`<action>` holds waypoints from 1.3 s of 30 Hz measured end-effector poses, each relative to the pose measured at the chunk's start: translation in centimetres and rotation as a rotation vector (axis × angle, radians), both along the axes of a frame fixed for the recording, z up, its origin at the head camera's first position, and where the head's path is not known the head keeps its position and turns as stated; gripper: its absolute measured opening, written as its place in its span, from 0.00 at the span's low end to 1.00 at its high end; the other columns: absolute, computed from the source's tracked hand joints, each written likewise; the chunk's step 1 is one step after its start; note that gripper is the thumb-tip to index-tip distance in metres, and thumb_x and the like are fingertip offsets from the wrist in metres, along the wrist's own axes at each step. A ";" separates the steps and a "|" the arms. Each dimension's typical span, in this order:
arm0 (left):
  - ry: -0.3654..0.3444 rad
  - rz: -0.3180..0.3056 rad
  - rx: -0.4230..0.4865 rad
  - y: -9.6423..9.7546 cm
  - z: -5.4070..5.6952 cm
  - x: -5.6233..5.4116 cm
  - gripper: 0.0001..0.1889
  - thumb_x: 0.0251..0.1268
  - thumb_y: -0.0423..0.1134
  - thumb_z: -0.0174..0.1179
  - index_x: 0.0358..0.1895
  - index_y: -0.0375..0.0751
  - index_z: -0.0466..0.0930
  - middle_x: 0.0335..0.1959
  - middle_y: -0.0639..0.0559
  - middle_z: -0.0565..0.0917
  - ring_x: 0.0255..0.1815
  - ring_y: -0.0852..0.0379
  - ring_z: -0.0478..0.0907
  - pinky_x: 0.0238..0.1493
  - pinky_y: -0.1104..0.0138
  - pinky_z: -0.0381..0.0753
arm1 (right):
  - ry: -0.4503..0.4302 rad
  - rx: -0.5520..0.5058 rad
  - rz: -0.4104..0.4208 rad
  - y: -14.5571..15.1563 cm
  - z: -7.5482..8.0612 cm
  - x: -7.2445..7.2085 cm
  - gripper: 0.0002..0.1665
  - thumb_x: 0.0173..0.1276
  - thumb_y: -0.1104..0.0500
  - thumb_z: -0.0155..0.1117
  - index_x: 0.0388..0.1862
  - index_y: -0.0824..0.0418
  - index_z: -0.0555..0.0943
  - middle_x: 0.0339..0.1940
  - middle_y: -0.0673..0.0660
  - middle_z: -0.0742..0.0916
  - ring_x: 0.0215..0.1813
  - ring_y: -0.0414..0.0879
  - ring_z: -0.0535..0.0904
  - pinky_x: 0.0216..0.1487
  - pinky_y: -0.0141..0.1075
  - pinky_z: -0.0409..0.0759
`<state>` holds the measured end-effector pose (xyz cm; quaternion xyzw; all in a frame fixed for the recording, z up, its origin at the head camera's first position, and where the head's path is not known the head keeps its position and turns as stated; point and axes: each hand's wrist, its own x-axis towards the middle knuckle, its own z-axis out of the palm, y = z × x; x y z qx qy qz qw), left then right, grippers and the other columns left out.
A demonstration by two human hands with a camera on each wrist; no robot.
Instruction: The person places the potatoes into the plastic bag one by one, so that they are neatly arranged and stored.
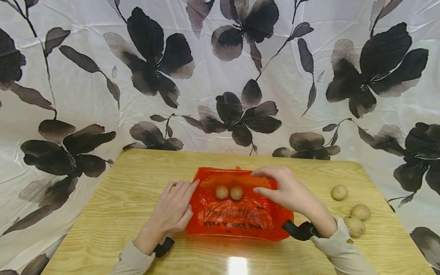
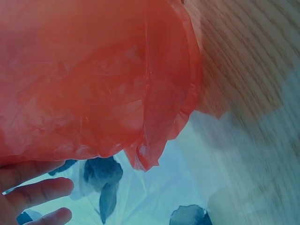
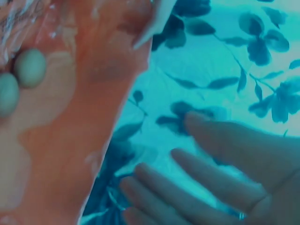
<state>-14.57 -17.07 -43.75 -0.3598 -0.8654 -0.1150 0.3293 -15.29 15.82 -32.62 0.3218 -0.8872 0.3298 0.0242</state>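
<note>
So you've got an orange plastic bag [image 1: 237,214] lying flat in the middle of the wooden tabletop [image 1: 113,214], with black lettering along its near edge. Two small potatoes [image 1: 228,192] sit side by side on top of it, touching each other, closer to the far edge of the bag.

Your left hand [image 1: 173,210] is resting at the bag's left edge, fingers [image 1: 187,189] straight and lying close together, tips right at the plastic; nothing is gripped. Your right hand [image 1: 287,191] is over the bag's far right corner, fingers loosely bent and a bit spread, thumb apart from the rest. From the head view it looks like it's on or just above the plastic; I honestly can't tell if it's pinching the edge. In the right wrist view the fingers [image 3: 197,187] are spread with nothing between them.

Three more potatoes [image 1: 354,214] lie off to your right on the bare wood, well apart from the bag, two of them close together near your right sleeve [image 1: 340,244]. A white cloth with dark flower print [image 1: 154,68] hangs behind and around the tabletop.
</note>
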 end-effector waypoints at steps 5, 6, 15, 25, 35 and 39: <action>0.002 0.003 -0.002 0.0 0.0 0.0 0.33 0.47 0.39 0.43 0.60 0.28 0.75 0.41 0.44 0.78 0.38 0.47 0.72 0.44 0.53 0.70 | 0.128 -0.100 0.019 1.8 -0.2 0.0 0.18 0.62 0.63 0.71 0.51 0.57 0.84 0.50 0.50 0.87 0.56 0.48 0.81 0.59 0.43 0.75; 0.001 0.004 -0.003 0.0 0.0 0.1 0.33 0.47 0.39 0.43 0.60 0.28 0.75 0.41 0.44 0.78 0.38 0.47 0.72 0.44 0.54 0.69 | 0.156 -0.124 0.018 2.2 -0.3 0.0 0.18 0.61 0.64 0.72 0.51 0.56 0.84 0.50 0.49 0.87 0.56 0.47 0.81 0.59 0.39 0.75; -0.001 0.011 -0.007 0.1 0.0 0.1 0.33 0.50 0.39 0.40 0.61 0.29 0.74 0.41 0.44 0.78 0.39 0.47 0.72 0.45 0.53 0.70 | 0.280 -0.394 -0.012 5.8 -1.3 -0.1 0.31 0.49 0.82 0.68 0.54 0.67 0.83 0.51 0.61 0.86 0.58 0.41 0.79 0.62 0.28 0.71; 0.009 0.020 -0.005 0.0 0.0 0.2 0.33 0.50 0.40 0.40 0.60 0.29 0.75 0.42 0.43 0.79 0.39 0.46 0.73 0.44 0.53 0.70 | 0.345 -0.644 -0.012 10.5 -2.7 0.3 0.24 0.55 0.85 0.60 0.53 0.82 0.78 0.53 0.69 0.84 0.59 0.49 0.79 0.63 0.33 0.72; 0.031 0.021 -0.006 0.0 -0.1 0.0 0.33 0.51 0.40 0.38 0.60 0.28 0.75 0.42 0.43 0.79 0.38 0.46 0.73 0.44 0.53 0.70 | 0.313 -0.773 0.002 15.2 -4.1 1.1 0.20 0.61 0.82 0.57 0.53 0.89 0.72 0.56 0.70 0.82 0.63 0.51 0.76 0.67 0.34 0.67; 0.029 0.024 -0.009 0.0 -0.1 0.0 0.33 0.51 0.40 0.39 0.60 0.29 0.75 0.42 0.43 0.79 0.38 0.46 0.73 0.44 0.53 0.70 | 0.289 -0.815 -0.071 17.6 -5.5 1.2 0.21 0.60 0.85 0.55 0.54 0.90 0.71 0.56 0.67 0.83 0.62 0.49 0.77 0.67 0.32 0.67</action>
